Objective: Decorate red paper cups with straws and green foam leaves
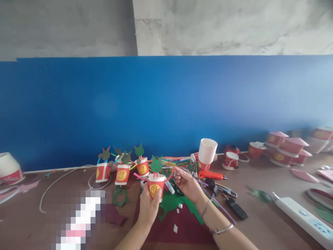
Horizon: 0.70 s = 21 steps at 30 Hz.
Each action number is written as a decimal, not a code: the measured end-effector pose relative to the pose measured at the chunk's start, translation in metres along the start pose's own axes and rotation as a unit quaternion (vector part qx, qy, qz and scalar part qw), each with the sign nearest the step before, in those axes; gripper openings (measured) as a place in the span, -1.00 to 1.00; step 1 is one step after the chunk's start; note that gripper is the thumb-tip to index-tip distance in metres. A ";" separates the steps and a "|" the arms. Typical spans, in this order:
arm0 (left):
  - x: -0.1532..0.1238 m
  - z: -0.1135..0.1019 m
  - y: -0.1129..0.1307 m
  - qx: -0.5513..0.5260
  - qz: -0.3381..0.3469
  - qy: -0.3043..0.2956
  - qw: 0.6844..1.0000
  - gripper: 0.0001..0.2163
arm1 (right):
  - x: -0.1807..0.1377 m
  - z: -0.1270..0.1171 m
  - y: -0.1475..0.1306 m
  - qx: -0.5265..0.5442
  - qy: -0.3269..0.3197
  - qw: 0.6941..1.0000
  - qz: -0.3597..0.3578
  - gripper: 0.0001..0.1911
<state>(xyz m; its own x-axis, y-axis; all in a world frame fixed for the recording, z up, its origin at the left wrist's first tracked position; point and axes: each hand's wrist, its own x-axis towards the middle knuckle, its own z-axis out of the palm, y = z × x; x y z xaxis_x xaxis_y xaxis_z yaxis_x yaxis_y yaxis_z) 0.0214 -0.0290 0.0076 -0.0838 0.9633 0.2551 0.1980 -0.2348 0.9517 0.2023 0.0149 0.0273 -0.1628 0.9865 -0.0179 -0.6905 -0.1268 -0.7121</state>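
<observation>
A blue panel (166, 104) stands behind the brown table (260, 225); the table's back edge runs along the panel's foot, its near edge cut off by the frame. The right hand (187, 184) slants in from the lower right, wrist raised, fingers bent and pinched together. The left hand (151, 205) reaches up from below, thumb in front, fingers mostly hidden behind what it grasps. A pixelated patch covers the area left of it. Bare tabletop separates the white power strip (303, 218), cut off at right, from the black key fob (236, 208). The red cup (156, 183) stands upright in the left hand's grasp, base partly covered, mid-table. A green head (156, 164) tops it. The red strip (170, 175) ends between the right fingertips.
</observation>
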 end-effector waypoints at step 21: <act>-0.001 0.002 0.000 0.042 0.027 0.005 0.999 -0.58 | 0.006 0.000 0.012 -0.117 0.060 0.987 -0.093 -0.73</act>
<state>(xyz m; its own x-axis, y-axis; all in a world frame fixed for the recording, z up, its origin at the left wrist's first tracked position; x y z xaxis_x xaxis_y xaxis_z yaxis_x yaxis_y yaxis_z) 0.0232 -0.0294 0.0069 -0.0797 0.9482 0.3076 0.2830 -0.2744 0.9191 0.1929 0.0190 0.0182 0.0456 0.9974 0.0551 -0.5160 0.0708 -0.8537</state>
